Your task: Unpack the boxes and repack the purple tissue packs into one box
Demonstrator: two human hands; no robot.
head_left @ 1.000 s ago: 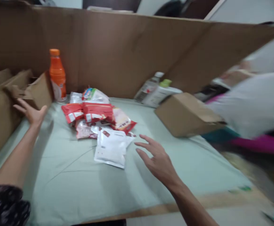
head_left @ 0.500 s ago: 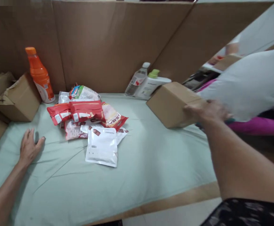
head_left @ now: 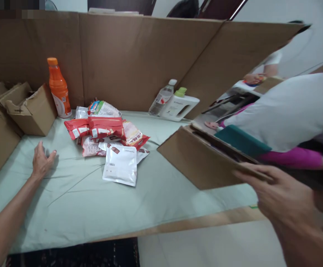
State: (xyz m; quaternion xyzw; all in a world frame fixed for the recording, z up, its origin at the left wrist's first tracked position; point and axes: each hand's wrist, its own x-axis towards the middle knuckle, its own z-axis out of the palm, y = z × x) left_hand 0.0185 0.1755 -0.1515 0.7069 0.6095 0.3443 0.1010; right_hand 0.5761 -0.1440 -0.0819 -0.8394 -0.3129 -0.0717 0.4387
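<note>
Box (head_left: pixel 203 163): tilted, over right of the snack packets (head_left: pixel 107 128), well apart from the left hand (head_left: pixel 42 161).
Right hand (head_left: pixel 286 196): gripping the box's near edge.
Left hand: left of the packets, spread wide, thumb out.

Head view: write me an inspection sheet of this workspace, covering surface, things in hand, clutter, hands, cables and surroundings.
Surface: pale green cloth, creased.
Job's things: cardboard box, gripped at its edge by the right hand.
Clutter: red packets and a white packet in a pile; orange bottle, clear bottle and white jug behind; more cardboard boxes at left.
Hands: right closed on the box; left hand open, contact with the cloth unclear.
Cables: nothing seen on the cloth.
Surroundings: cardboard partition behind; person in white at right.
</note>
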